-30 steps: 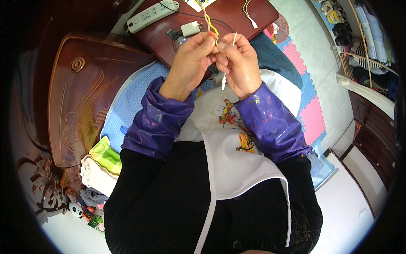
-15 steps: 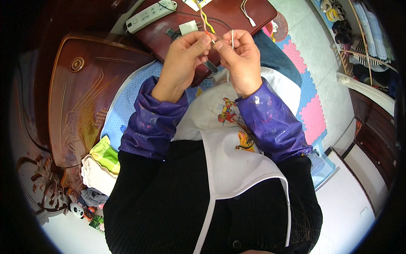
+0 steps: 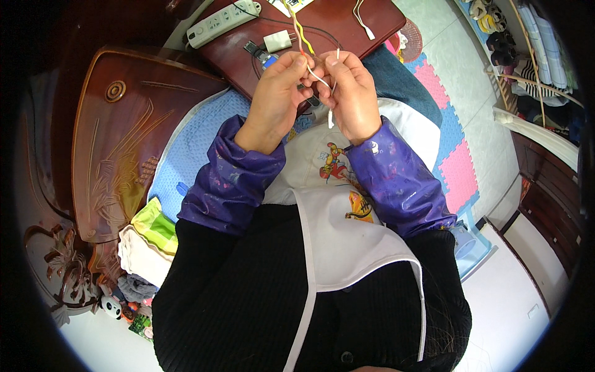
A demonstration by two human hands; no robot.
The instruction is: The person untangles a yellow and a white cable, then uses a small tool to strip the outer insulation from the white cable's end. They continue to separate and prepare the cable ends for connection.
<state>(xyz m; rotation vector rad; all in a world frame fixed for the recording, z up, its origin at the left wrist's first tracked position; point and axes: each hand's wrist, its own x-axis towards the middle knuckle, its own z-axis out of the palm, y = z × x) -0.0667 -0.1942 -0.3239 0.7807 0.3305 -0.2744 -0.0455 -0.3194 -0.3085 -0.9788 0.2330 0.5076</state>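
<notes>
Both hands are raised over the near edge of the dark red table (image 3: 347, 18). My left hand (image 3: 279, 90) pinches the pink strand of a pink and yellow cord (image 3: 301, 31), where the pink meets a white cord (image 3: 318, 79). This white cord runs across to my right hand (image 3: 351, 87), which is closed on it between thumb and fingers. One white piece sticks up above the right fingers, and a white end hangs below them. The yellow strand passes behind the fingertips, so its end is hidden. Purple sleeve covers are on both forearms.
On the table are a white power strip (image 3: 224, 25), a white plug adapter (image 3: 279, 41), a dark cable and a white cable (image 3: 365, 28). A carved wooden chair part (image 3: 124, 142) stands at left. A pink basket (image 3: 411, 40) is beyond the table's right corner, near foam mats (image 3: 458, 170).
My hands have drawn slightly lower, and a longer white cord now shows between them. Its white end has come into view below my right hand.
</notes>
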